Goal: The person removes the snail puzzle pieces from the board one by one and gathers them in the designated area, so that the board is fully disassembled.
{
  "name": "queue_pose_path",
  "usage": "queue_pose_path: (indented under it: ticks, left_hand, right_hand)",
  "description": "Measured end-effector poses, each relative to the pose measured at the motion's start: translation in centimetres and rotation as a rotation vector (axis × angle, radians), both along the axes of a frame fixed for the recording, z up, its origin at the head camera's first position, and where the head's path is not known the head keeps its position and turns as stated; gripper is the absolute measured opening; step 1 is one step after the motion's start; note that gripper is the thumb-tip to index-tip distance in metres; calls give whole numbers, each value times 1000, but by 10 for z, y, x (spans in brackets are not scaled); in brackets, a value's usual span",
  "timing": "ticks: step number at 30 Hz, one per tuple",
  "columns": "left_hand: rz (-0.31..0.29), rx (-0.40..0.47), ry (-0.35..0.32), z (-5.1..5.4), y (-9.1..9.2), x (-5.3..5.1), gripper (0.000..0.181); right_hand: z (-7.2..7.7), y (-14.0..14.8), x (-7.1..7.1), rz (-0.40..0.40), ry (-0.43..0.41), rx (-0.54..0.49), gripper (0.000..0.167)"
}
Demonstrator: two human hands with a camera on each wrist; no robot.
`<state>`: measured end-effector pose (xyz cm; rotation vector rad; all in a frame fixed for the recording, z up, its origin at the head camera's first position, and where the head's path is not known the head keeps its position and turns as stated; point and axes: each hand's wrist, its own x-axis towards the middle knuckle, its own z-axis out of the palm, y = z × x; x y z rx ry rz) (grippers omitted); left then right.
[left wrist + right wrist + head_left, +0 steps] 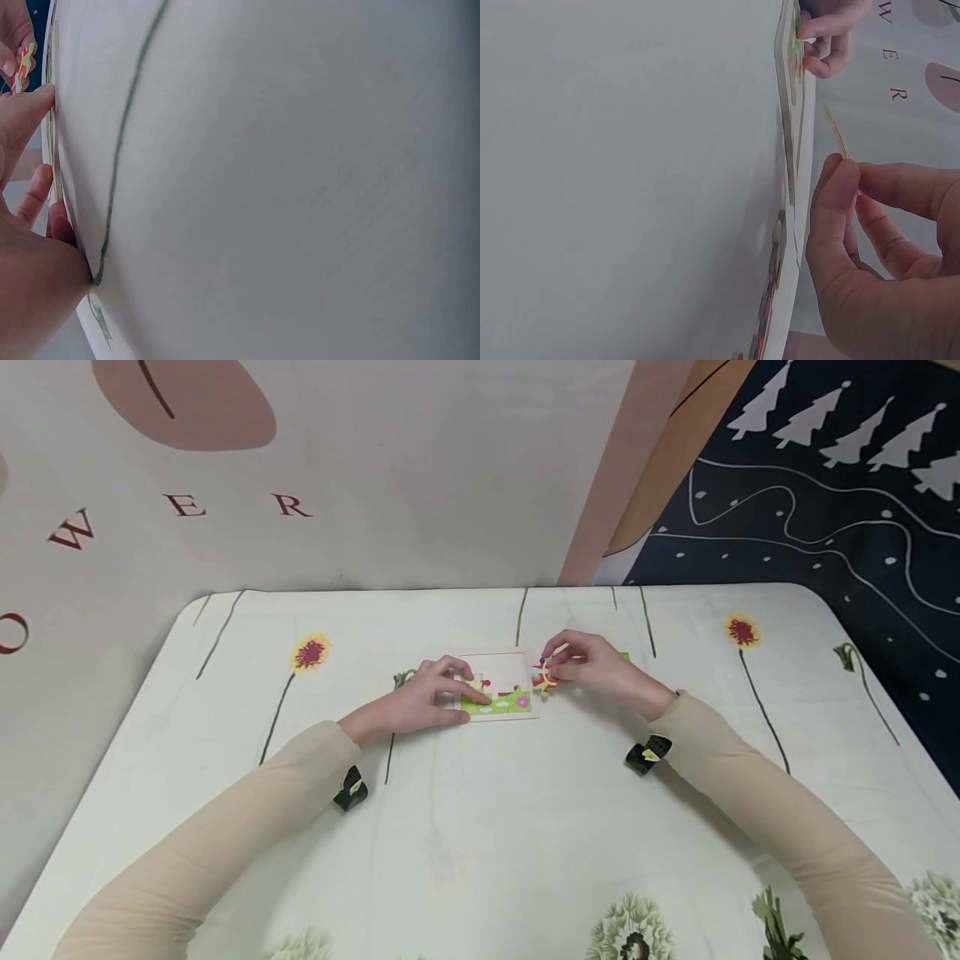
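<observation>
1. At nine o'clock on the puzzle board (498, 669), the left hand (422, 700) rested, fingers spread.
2. Toward three o'clock, the right hand (600, 669) pinched a puzzle piece (539, 680), raised near the board's edge.
3. Steady board, level piece seemed best.
</observation>
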<state>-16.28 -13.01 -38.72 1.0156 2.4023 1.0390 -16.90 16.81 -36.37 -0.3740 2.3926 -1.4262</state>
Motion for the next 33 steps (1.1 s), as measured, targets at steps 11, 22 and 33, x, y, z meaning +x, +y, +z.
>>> queue_pose_path:
  ticks: [11, 22, 33]
  left_hand:
    - [-16, 12, 20, -1, -1, -1, 29]
    - [-20, 20, 21, -1, 0, 0, 29]
    - [-19, 20, 9, -1, -1, 0, 29]
  right_hand:
    - [4, 16, 2, -15, -7, -12, 20]
    - [6, 30, 3, -39, -27, 17, 21]
    - [9, 40, 7, -63, -80, 41, 24]
